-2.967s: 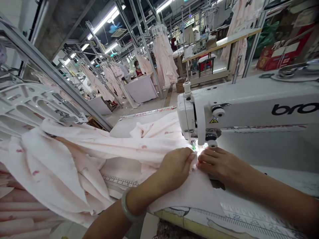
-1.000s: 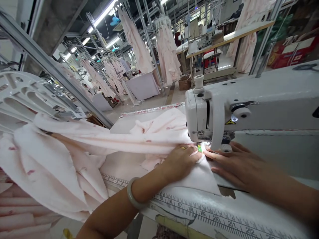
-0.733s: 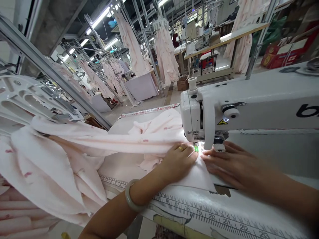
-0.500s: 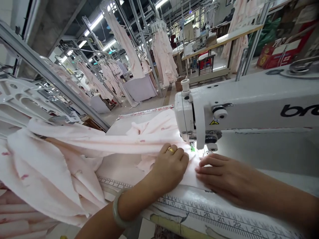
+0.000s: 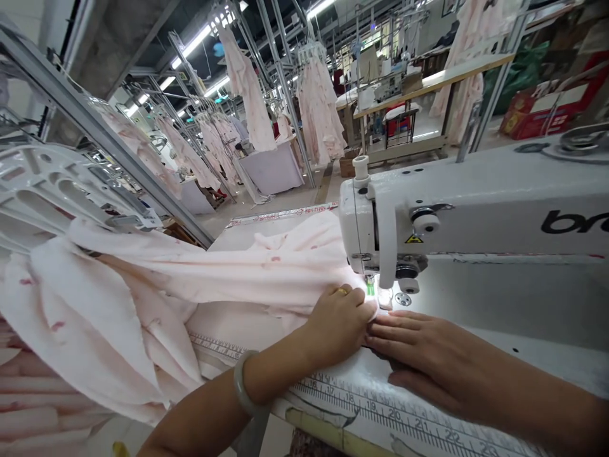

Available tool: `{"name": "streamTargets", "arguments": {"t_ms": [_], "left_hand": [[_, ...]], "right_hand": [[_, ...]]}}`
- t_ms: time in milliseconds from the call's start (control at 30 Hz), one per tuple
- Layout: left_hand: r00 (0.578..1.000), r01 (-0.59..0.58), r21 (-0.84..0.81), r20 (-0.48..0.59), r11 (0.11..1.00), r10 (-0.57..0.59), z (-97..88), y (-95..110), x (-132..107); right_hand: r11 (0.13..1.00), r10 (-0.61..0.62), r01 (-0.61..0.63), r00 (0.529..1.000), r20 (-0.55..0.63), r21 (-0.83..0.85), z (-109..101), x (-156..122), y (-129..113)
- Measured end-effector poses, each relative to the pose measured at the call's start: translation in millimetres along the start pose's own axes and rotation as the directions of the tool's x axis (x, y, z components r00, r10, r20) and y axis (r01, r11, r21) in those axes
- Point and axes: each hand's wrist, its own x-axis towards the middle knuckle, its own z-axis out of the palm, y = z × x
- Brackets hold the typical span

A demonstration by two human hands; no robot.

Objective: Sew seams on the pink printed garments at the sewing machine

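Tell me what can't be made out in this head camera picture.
Head view: whether the left hand pinches or just presses the pale pink fabric; its back hides this.
Head view: the rest of the lettering on the sewing machine, cut off by the right edge.
Head view: part of the ruler strip, hidden by the left forearm.
Head view: any print on the red box, too small and blurred.

Bright glare on pale fabric (image 5: 266, 276)
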Motion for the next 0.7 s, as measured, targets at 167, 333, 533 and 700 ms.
{"name": "streamTargets", "arguments": {"t_ms": [167,333,533,700], "left_hand": [[0.998,-0.010,-0.036,-0.061,0.999,0.008,3.5,-4.5,-8.3],[0.991,0.017,-0.090,-0.133,0.996,-0.029,5.9,-8.3,-21.9],[0.967,-0.091,-0.041,-0.242,0.995,0.078,6.1,-4.6,-18.2],[0.981,-0.138,0.102,-0.121,0.985,0.150,14.7,-0.2,-6.1]], "right_hand": [[0.996,-0.058,0.055,0.997,-0.042,-0.065,-0.1,-1.6,8.7],[0.989,-0.117,0.102,0.983,-0.142,-0.110,-1.1,0.1,5.3],[0.988,-0.138,0.125,0.979,-0.149,-0.094,-4.9,0.9,-2.0],[0.998,-0.060,0.061,0.996,-0.066,0.016,-5.6,0.3,-1.9]]}}
